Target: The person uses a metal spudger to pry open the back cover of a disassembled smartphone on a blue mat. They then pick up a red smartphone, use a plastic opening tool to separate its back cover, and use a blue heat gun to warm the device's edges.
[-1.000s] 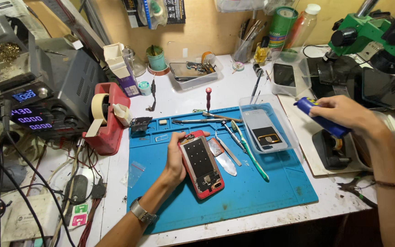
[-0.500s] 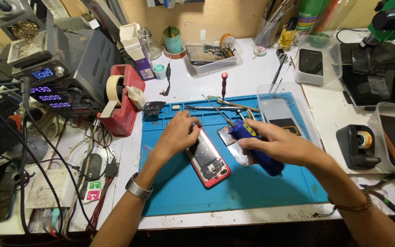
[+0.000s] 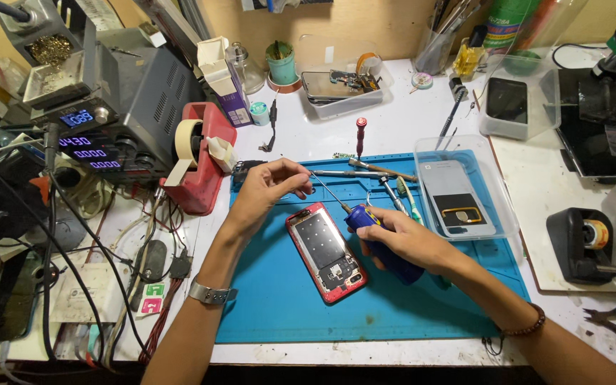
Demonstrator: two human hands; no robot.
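Note:
A red-framed phone (image 3: pixel 324 251) with its back opened lies tilted on the blue work mat (image 3: pixel 272 306). My right hand (image 3: pixel 401 239) grips a blue powered screwdriver (image 3: pixel 379 239), whose thin bit (image 3: pixel 328 192) slants up and to the left over the mat. My left hand (image 3: pixel 269 189) hovers just above the phone's top left, and its thumb and fingertips pinch the tip of that bit. A metal watch sits on my left wrist.
Tweezers and hand tools (image 3: pixel 386 182) lie along the mat's far edge. A clear tray (image 3: pixel 465 192) with a phone part stands at the right. A red tape dispenser (image 3: pixel 197 153) and a power supply (image 3: pixel 108 114) stand at the left, and a black tape dispenser (image 3: pixel 582 242) at the right.
My left hand has lifted off the phone and now pinches the screwdriver's bit. My right hand has brought the screwdriver from the far right to beside the phone.

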